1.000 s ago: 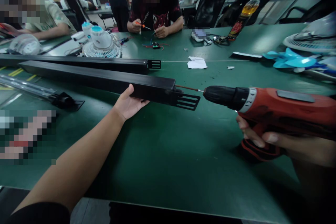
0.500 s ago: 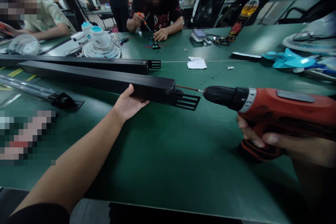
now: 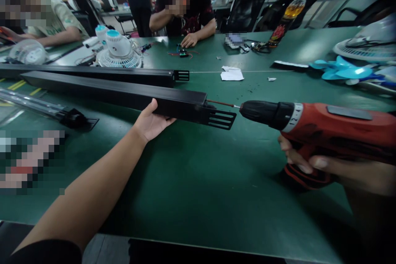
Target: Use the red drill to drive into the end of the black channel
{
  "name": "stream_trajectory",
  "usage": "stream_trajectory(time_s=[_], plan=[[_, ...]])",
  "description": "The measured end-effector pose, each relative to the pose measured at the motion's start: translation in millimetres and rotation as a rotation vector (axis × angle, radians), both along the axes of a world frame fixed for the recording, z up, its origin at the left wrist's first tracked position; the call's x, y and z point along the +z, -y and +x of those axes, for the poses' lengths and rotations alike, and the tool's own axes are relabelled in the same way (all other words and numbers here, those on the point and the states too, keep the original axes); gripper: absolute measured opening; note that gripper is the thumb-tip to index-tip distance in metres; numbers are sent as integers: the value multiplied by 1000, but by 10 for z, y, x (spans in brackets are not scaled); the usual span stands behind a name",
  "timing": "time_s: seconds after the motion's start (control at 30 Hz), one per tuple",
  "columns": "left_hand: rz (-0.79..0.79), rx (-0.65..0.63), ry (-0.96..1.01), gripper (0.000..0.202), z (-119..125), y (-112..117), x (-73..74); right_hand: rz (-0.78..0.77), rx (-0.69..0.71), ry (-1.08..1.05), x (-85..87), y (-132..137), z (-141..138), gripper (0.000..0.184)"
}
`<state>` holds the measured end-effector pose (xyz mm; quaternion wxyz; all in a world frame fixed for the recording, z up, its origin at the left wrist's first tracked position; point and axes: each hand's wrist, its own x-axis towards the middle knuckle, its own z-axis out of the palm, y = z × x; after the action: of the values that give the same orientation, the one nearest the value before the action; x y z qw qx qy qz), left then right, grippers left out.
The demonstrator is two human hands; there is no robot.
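My left hand grips a long black rectangular bar near its right end, thumb on the near side and fingers underneath. A flat slotted bracket sticks out from that end. In my right hand is a red and black cordless drill, held by its handle and pointing left. A thin brownish rod runs from the bar's end to the bit at the drill's chuck. Whether the bit sits inside a screw at the end face is hidden.
Behind lies a second black bar; a clear-topped bar is at left. White fans, a paper scrap, blue fan blades and a bottle stand farther back. A co-worker's hand rests by small wired parts.
My hands, the bar and the drill stay almost still. Across the table, the co-worker has raised the hand with the orange screwdriver toward the head.
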<state>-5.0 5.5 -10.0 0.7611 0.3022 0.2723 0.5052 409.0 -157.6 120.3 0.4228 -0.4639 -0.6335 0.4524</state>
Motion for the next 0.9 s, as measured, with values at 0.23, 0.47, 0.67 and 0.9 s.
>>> stream_trajectory(time_s=[0.23, 0.47, 0.67, 0.9], plan=[[12, 26, -27, 57, 12, 14, 15, 56, 69, 31, -23, 7, 15, 38], [31, 1, -17, 58, -4, 6, 5, 55, 49, 39, -19, 11, -1, 37], [25, 50, -50, 57, 42, 28, 31, 62, 37, 62, -32, 0, 17, 40], [4, 9, -18, 59, 12, 14, 29, 74, 40, 72, -12, 7, 17, 38]])
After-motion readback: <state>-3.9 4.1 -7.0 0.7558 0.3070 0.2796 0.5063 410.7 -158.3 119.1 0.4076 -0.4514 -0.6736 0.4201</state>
